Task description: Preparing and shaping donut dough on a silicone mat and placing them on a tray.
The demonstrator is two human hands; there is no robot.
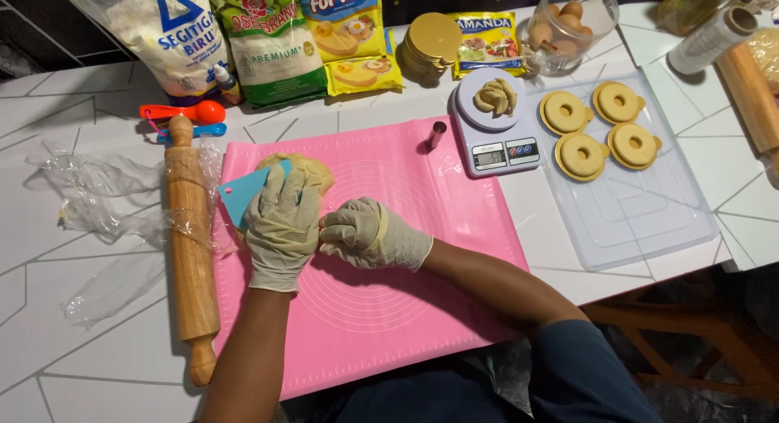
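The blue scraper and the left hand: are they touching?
Touching. The head view shows the left hand gripping the blue scraper, its fingers lying over the scraper's edge beside the dough.

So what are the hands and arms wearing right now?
Both the left hand and right hand wear thin, pale cream disposable gloves, wrinkled and ending at the wrists. The forearms are bare; a dark blue sleeve covers the right upper arm.

The bench [73, 366] has a white top crossed by thin grey lines in an angular, marble-like pattern, evenly and brightly lit. Beyond its far edge the backdrop is dark, with a black grid-patterned surface [32, 25] at the upper left. Past the bench's right edge, a wooden chair frame [690, 342] stands over a dim floor.
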